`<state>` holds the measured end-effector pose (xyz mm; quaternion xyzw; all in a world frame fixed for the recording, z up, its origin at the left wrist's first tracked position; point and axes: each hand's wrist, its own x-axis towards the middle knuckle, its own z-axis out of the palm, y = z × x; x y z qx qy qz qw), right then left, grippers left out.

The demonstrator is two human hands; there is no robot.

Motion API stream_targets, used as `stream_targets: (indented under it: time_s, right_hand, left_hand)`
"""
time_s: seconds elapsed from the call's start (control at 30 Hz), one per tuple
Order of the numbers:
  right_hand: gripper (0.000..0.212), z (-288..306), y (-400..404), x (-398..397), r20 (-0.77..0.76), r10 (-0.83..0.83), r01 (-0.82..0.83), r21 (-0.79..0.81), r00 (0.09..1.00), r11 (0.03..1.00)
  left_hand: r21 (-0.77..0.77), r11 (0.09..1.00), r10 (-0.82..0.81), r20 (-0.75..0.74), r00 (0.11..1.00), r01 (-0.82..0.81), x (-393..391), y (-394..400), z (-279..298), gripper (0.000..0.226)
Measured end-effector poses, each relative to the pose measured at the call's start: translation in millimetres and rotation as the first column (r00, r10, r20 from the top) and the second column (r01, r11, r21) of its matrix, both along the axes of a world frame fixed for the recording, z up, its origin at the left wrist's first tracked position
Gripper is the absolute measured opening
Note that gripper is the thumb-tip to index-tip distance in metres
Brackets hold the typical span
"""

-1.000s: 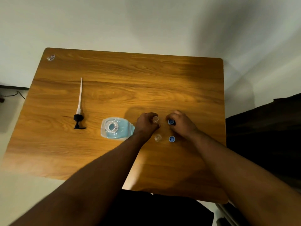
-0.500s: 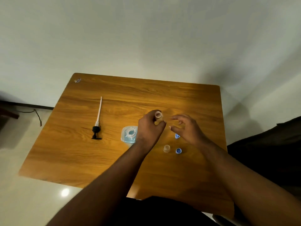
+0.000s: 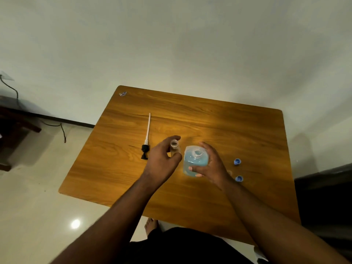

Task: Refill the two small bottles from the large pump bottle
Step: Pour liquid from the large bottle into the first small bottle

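My left hand (image 3: 162, 159) grips a small clear bottle (image 3: 174, 147), uncapped, mouth up, held just above the wooden table (image 3: 228, 130). Right beside it, my right hand (image 3: 211, 164) wraps around the large bottle (image 3: 194, 161) of blue liquid, whose pump is off and neck stands open. Two blue caps (image 3: 237, 161) (image 3: 239, 178) lie on the table to the right of my right hand. A faint clear shape next to my right wrist may be the second small bottle (image 3: 230, 172); it is mostly hidden.
The black pump head with its long white tube (image 3: 146, 138) lies on the table left of my left hand. A small sticker (image 3: 122, 93) marks the far left corner. A dark cabinet and cable (image 3: 11, 126) stand on the floor at left.
My right hand has left the caps and taken hold of the large bottle, which now sits between my hands. My left hand has carried the small bottle leftward. The camera view has shifted left.
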<state>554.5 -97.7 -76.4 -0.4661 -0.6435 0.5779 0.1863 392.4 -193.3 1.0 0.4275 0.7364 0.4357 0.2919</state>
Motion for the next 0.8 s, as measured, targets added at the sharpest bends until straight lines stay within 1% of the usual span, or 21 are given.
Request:
stream_targets:
  time_s: [0.07, 0.1, 0.17, 0.23, 0.3, 0.37, 0.47, 0.53, 0.57, 0.67, 0.8]
  right_hand:
    - [0.089, -4, -3, -5, -0.001, -0.025, 0.025, 0.000, 1.000, 1.000]
    - [0.087, -5, -6, -8, -0.019, -0.050, 0.050, -0.017, 0.999, 0.999]
    - [0.084, -6, -11, -13, -0.054, -0.114, 0.112, -0.037, 0.992, 0.993]
    - [0.082, -4, -19, -24, -0.071, -0.174, 0.174, -0.007, 0.982, 0.985]
    - [0.081, 4, -26, -36, -0.064, -0.185, 0.192, 0.112, 0.981, 0.975]
    - [0.083, 15, -31, -45, -0.061, -0.161, 0.172, 0.264, 0.985, 0.949]
    - [0.088, 43, -33, -54, -0.035, -0.134, 0.133, 0.500, 0.990, 0.856]
    - [0.088, 67, -32, -59, -0.005, -0.106, 0.084, 0.644, 0.994, 0.760]
    - [0.087, 79, -32, -62, 0.013, -0.093, 0.058, 0.696, 0.996, 0.716]
    - [0.083, 116, -32, -66, 0.090, -0.063, -0.032, 0.788, 0.994, 0.615]
    - [0.072, 151, -30, -69, 0.193, -0.068, -0.138, 0.869, 0.979, 0.475]
  left_hand:
    - [-0.019, 0.996, -0.088, 0.048, 0.995, 0.089, -10, -8, -1, 0.058]
    - [-0.020, 0.992, -0.125, 0.078, 0.989, 0.127, -14, -11, -2, 0.059]
    - [-0.006, 0.985, -0.168, 0.125, 0.978, 0.170, -19, -16, -2, 0.050]
    - [0.023, 0.979, -0.202, 0.183, 0.962, 0.201, -25, -22, 0, 0.040]
    - [0.051, 0.971, -0.239, 0.233, 0.943, 0.234, -33, -28, 4, 0.035]
    - [0.075, 0.959, -0.285, 0.257, 0.924, 0.274, -42, -32, 9, 0.033]
    - [0.108, 0.937, -0.350, 0.238, 0.906, 0.333, -59, -37, 17, 0.027]
    - [0.112, 0.922, -0.387, 0.214, 0.897, 0.371, -70, -38, 22, 0.033]
    - [0.111, 0.916, -0.400, 0.226, 0.888, 0.385, -74, -38, 25, 0.038]
    - [0.153, 0.905, -0.425, 0.273, 0.863, 0.397, -80, -36, 42, 0.049]
    - [0.260, 0.875, -0.471, 0.258, 0.843, 0.409, -89, -35, 70, 0.054]
